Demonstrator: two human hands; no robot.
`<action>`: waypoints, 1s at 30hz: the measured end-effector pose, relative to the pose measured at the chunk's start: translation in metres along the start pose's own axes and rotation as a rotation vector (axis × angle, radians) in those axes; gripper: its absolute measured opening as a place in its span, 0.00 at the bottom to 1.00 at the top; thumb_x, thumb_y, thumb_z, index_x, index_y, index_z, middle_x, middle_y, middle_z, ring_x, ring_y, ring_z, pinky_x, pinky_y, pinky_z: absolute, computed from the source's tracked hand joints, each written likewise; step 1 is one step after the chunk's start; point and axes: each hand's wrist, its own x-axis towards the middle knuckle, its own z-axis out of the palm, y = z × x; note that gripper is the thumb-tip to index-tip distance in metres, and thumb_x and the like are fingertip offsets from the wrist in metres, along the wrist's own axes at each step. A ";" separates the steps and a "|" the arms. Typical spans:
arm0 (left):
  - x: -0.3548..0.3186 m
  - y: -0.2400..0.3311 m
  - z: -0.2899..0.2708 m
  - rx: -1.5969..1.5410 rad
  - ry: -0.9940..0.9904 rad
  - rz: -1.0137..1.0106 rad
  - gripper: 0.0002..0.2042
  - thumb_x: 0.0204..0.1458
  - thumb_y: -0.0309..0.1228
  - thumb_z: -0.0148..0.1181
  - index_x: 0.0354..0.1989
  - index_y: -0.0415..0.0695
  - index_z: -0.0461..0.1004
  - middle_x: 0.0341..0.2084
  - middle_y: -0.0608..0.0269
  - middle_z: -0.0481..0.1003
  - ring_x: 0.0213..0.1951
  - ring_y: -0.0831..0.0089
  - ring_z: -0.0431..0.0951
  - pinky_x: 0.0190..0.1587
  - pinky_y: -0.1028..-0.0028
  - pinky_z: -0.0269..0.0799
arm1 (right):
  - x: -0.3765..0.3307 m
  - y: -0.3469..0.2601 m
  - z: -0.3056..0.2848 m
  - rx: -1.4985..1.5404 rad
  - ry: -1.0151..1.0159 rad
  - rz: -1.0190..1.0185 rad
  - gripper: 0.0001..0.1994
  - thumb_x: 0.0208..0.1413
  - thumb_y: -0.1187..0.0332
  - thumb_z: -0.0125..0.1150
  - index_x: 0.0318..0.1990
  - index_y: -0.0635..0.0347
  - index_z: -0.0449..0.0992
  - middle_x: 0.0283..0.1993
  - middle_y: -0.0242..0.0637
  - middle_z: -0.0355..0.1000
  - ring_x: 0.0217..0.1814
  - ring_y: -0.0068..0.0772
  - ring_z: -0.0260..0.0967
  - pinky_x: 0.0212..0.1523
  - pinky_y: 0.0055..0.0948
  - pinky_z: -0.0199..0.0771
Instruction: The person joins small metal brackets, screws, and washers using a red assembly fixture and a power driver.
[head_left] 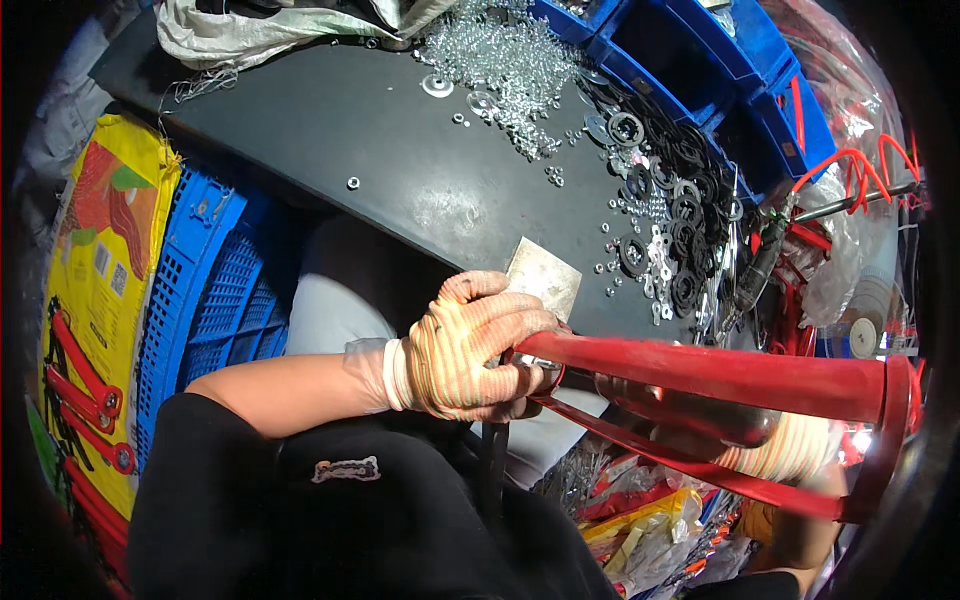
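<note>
A red metal frame [715,375], two long bars joined by a crosspiece at the right, stretches across the lower right. My left hand [475,350], in a striped work glove, is closed around its narrow left end. Behind the bars is my right hand [785,450], also gloved. It is wrapped round a dark, round-ended tool [735,422] that reaches toward my left hand; the bars hide most of the fingers and the tool's exact kind. Just beyond my left fingers, a square metal plate [545,278] lies at the table's near edge.
The dark table [430,180] carries a heap of small shiny hardware [500,70] and scattered black rings [690,215]. Blue bins [670,55] stand behind. A red coiled hose [860,170] hangs at right. Blue crates [225,290] and a yellow sack [110,220] are at left.
</note>
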 end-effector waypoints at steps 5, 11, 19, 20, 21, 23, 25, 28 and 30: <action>0.033 0.021 0.021 -0.101 0.011 0.093 0.14 0.40 0.40 0.67 0.31 0.49 0.71 0.38 0.55 0.74 0.35 0.58 0.78 0.33 0.63 0.67 | 0.134 -0.049 0.014 0.037 0.077 -0.118 0.21 0.50 0.53 0.59 0.43 0.62 0.69 0.35 0.37 0.72 0.30 0.26 0.69 0.28 0.26 0.71; 0.096 -0.056 -0.004 0.307 -0.026 -0.107 0.16 0.47 0.30 0.59 0.46 0.45 0.71 0.35 0.60 0.75 0.38 0.57 0.74 0.43 0.63 0.69 | 0.238 0.056 0.476 0.089 -0.043 -0.124 0.21 0.51 0.52 0.59 0.42 0.62 0.69 0.35 0.36 0.72 0.30 0.26 0.69 0.27 0.26 0.71; 0.149 -0.117 0.007 0.510 -0.834 -0.329 0.07 0.44 0.32 0.63 0.32 0.50 0.80 0.32 0.58 0.76 0.37 0.56 0.77 0.39 0.60 0.73 | 0.243 0.083 0.714 0.092 -0.076 -0.170 0.22 0.51 0.50 0.60 0.41 0.61 0.70 0.34 0.36 0.72 0.30 0.26 0.69 0.27 0.25 0.71; 0.147 -0.115 0.005 0.549 -0.776 -0.253 0.06 0.44 0.31 0.62 0.31 0.48 0.79 0.32 0.57 0.77 0.36 0.55 0.77 0.39 0.61 0.73 | 0.227 0.090 0.706 0.098 -0.075 -0.172 0.22 0.51 0.50 0.60 0.41 0.61 0.70 0.34 0.36 0.72 0.30 0.25 0.69 0.27 0.25 0.71; 0.144 -0.114 0.001 0.595 -0.719 -0.180 0.05 0.45 0.30 0.62 0.30 0.46 0.78 0.32 0.56 0.77 0.36 0.55 0.77 0.39 0.62 0.73 | 0.222 0.098 0.719 0.108 -0.081 -0.175 0.22 0.51 0.49 0.60 0.41 0.61 0.70 0.34 0.36 0.72 0.30 0.25 0.70 0.27 0.25 0.71; 0.137 -0.103 0.006 0.014 -0.402 -0.586 0.06 0.52 0.30 0.61 0.36 0.44 0.75 0.31 0.59 0.76 0.33 0.62 0.77 0.37 0.66 0.73 | 0.227 0.100 0.738 0.130 -0.087 -0.178 0.22 0.51 0.49 0.60 0.40 0.61 0.70 0.34 0.36 0.72 0.30 0.25 0.70 0.27 0.25 0.71; 0.124 -0.064 0.010 -1.100 0.057 -0.940 0.08 0.55 0.33 0.61 0.38 0.43 0.74 0.30 0.63 0.75 0.30 0.70 0.75 0.33 0.71 0.71 | 0.229 0.103 0.749 0.149 -0.099 -0.180 0.23 0.51 0.48 0.60 0.40 0.61 0.70 0.34 0.36 0.72 0.30 0.25 0.70 0.26 0.25 0.71; 0.103 -0.028 0.020 -1.683 0.151 -0.772 0.13 0.50 0.37 0.65 0.39 0.43 0.73 0.28 0.66 0.72 0.25 0.78 0.67 0.31 0.76 0.65 | 0.232 0.100 0.756 0.173 -0.118 -0.181 0.23 0.51 0.48 0.60 0.40 0.61 0.70 0.34 0.36 0.72 0.30 0.25 0.70 0.26 0.25 0.70; 0.106 -0.010 0.019 -1.708 0.166 -0.805 0.13 0.51 0.40 0.64 0.35 0.45 0.71 0.25 0.68 0.68 0.24 0.79 0.64 0.30 0.76 0.61 | 0.231 0.098 0.755 0.185 -0.197 -0.132 0.26 0.50 0.45 0.59 0.42 0.62 0.70 0.33 0.41 0.72 0.22 0.25 0.68 0.19 0.23 0.66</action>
